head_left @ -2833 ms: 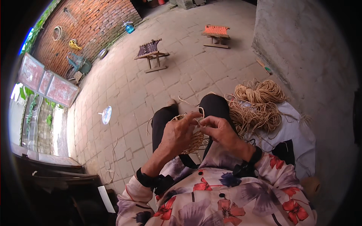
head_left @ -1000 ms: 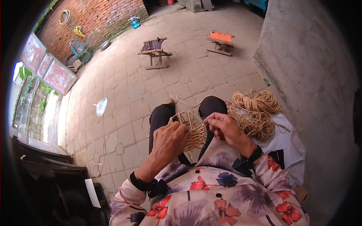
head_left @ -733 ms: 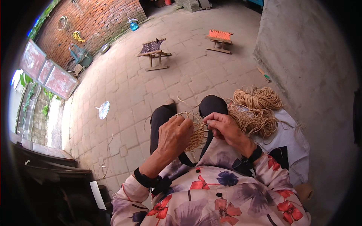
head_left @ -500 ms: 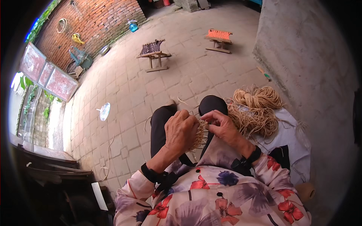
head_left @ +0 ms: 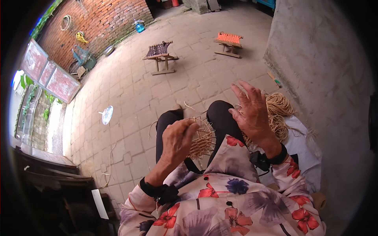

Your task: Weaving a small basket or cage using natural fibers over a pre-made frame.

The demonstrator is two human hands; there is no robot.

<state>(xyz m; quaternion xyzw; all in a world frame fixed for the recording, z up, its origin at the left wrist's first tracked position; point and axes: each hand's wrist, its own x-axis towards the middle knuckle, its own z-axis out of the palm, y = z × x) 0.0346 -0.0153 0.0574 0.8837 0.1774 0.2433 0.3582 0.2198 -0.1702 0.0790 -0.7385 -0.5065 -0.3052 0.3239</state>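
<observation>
A partly woven tan cord piece [head_left: 202,144] on a thin wire frame sits between my knees, its rows of cord packed on the near side and bare wires showing at the far rim. My left hand [head_left: 176,141] is closed around its left edge, with the fingertips partly hidden. Raised over my right knee, my right hand [head_left: 254,114] has its fingers stretched and apart. No cord can be made out in it. Just beyond it, and partly covered by it, lies a heap of tan cord [head_left: 279,106].
White cloth [head_left: 303,137] lies under the cord heap, beside a grey wall [head_left: 319,70]. Two low wooden stools, one with a dark woven seat [head_left: 158,49] and one orange [head_left: 229,38], stand ahead. A fan-like disc [head_left: 107,115] and a loose cord [head_left: 112,151] lie left on the paving.
My right hand has let go of the woven piece and moved up and to the right, its fingers spreading. My left hand has shifted slightly down and left, still holding the piece.
</observation>
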